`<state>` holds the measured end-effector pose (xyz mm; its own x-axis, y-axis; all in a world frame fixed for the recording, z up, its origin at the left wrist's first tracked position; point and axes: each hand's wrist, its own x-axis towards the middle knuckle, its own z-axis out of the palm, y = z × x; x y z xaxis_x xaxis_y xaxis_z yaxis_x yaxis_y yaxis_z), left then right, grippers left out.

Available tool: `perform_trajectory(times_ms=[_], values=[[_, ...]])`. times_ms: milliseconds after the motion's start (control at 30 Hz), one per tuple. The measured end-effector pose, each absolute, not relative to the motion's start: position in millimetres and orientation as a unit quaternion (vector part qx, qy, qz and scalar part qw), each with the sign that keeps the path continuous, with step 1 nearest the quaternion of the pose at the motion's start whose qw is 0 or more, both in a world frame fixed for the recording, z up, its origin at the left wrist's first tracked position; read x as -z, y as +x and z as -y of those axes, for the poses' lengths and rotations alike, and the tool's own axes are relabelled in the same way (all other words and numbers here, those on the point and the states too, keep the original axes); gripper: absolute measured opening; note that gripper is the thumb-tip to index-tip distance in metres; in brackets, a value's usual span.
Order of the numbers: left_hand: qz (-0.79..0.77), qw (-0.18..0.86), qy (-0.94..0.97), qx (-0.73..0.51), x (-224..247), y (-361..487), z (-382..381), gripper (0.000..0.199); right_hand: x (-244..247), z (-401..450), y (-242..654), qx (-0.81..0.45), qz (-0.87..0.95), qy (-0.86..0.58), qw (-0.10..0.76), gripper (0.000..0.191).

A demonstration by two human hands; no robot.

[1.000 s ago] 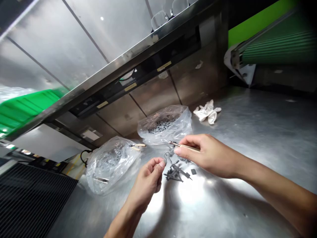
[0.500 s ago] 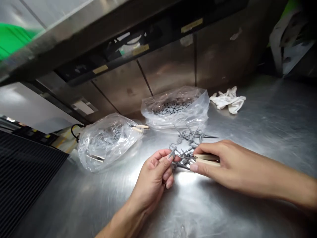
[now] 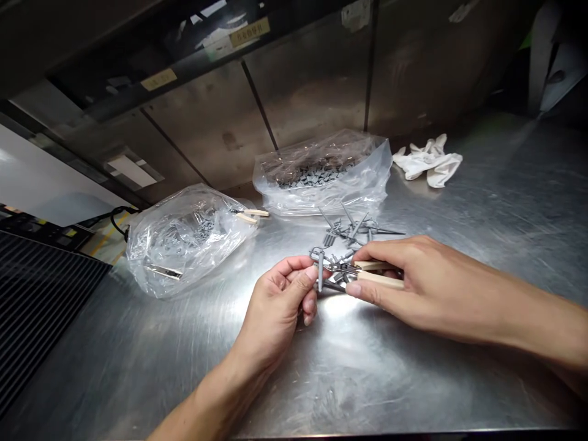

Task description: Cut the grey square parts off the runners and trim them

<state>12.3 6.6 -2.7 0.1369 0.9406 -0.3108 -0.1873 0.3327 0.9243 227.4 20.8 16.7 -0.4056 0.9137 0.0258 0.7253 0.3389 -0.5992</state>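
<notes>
My left hand (image 3: pixel 287 300) pinches a grey plastic sprue piece (image 3: pixel 320 269) between thumb and fingers. Wrapped around the pale handles of a pair of side cutters (image 3: pixel 380 280) is my right hand (image 3: pixel 413 275). The cutters' jaws point left and meet the piece by my left fingertips; whether they are closed on it I cannot tell. Behind and beneath both hands lies a loose pile of grey sprues (image 3: pixel 351 229), thin stalks sticking out in several directions.
A clear plastic bag (image 3: pixel 321 199) of small grey parts stands behind the pile. Another clear bag (image 3: pixel 184 245) lies left, with a pale-handled tool (image 3: pixel 250 215) and a metal-bladed tool (image 3: pixel 163 271) on it. White gloves (image 3: pixel 429 160) lie back right on the metal table (image 3: pixel 184 355).
The view has tipped downward, so the scene shifts and the table's near edge shows. The grey piece in my left hand has turned more upright. Both hands keep their holds.
</notes>
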Motion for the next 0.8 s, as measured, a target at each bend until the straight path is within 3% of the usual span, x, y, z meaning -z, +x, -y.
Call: perform_trajectory(times_ms=[400,633,800], values=[[-0.503,0.631,0.401,-0.433,5.2,12.4,-5.0,0.025,-11.6,-20.1,228.9,-0.233,0.828,-0.474,0.186,0.034],[-0.494,0.652,0.364,-0.445,-2.9,15.2,-4.2,0.023,-17.5,-22.2,230.3,-0.321,0.766,-0.508,0.227,0.039],[-0.467,0.671,0.358,-0.451,-3.3,13.6,-2.7,0.019,-20.2,-26.4,234.8,-0.309,0.744,-0.536,0.254,0.04]])
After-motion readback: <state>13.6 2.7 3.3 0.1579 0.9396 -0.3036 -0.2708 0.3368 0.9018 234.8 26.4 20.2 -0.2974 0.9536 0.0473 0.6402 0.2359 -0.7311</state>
